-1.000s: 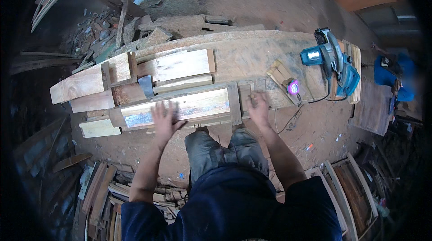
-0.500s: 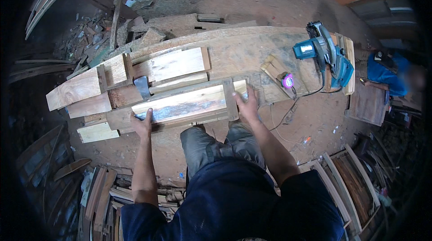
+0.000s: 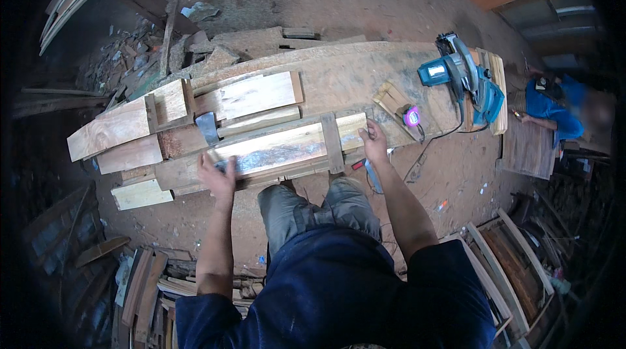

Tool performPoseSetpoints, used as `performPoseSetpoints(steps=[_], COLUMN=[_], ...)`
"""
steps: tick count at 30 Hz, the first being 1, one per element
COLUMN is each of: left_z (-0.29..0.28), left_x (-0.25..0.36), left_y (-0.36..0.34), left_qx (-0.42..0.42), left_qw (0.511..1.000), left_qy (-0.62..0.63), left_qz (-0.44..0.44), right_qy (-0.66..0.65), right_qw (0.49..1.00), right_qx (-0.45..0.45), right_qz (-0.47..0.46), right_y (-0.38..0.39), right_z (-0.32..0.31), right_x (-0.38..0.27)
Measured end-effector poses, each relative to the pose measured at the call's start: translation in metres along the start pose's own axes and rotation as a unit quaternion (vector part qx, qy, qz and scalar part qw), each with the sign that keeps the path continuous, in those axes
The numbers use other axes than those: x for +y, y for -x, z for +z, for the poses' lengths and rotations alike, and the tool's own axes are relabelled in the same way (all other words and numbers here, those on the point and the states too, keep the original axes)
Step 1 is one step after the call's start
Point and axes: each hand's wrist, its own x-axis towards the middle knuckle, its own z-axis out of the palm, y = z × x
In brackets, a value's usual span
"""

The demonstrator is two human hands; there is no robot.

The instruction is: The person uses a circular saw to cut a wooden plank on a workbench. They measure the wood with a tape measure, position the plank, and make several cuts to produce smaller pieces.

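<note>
A long pale wooden board [image 3: 274,152] with a bluish-grey streak lies at the near edge of the workbench. My left hand [image 3: 217,174] is closed around its left end, thumb on the upper face. At the other end, my right hand [image 3: 373,142] grips the board's tip between thumb and curled fingers. A dark wooden crosspiece [image 3: 332,143] lies across the board, near my right hand. Just beyond the board, on the left, is a grey metal blade [image 3: 207,127], like an axe head. A blue-and-red tool [image 3: 372,175], partly hidden, shows beside my right forearm.
On the workbench [image 3: 345,78] are a teal circular saw [image 3: 466,82], a purple tape measure [image 3: 411,116] and several pale boards [image 3: 251,96]. Wood scraps [image 3: 222,56] lie behind it. Stacked wooden frames [image 3: 505,277] stand near right. At far right, a person in blue [image 3: 554,111] handles a panel.
The board's right end has shifted slightly right. My left hand has moved right along with it, and my right hand has come slightly nearer to me. The blue-and-red tool has come into sight.
</note>
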Motion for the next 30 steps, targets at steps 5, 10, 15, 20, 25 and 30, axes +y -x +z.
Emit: performPoseSetpoints(steps=[5, 10, 15, 20, 25, 30], left_z=[0.012, 0.048, 0.056, 0.067, 0.071, 0.074], left_x=[0.09, 0.149, 0.148, 0.146, 0.154, 0.156], left_y=[0.007, 0.004, -0.007, 0.001, 0.001, 0.0], left_qx=[-0.236, -0.255, -0.255, -0.229, -0.22, -0.222], left_qw=[0.947, 0.908, 0.907, 0.914, 0.91, 0.909], left_qy=[-0.03, -0.057, -0.048, -0.077, -0.118, -0.128], left_qz=[0.215, 0.328, 0.331, 0.327, 0.333, 0.329], right_qy=[0.107, 0.013, -0.025, 0.279, 0.571, 0.579], right_qw=[0.994, 1.0, 0.997, 0.952, 0.785, 0.794], right_qx=[0.026, -0.02, -0.028, -0.007, 0.029, -0.044], right_qz=[0.003, 0.016, 0.074, -0.127, -0.237, -0.181], right_y=[0.0, 0.0, 0.01, -0.005, -0.056, -0.099], right_z=[-0.019, -0.017, -0.016, -0.054, -0.124, -0.174], right_x=[-0.004, 0.001, -0.012, -0.037, -0.056, -0.04])
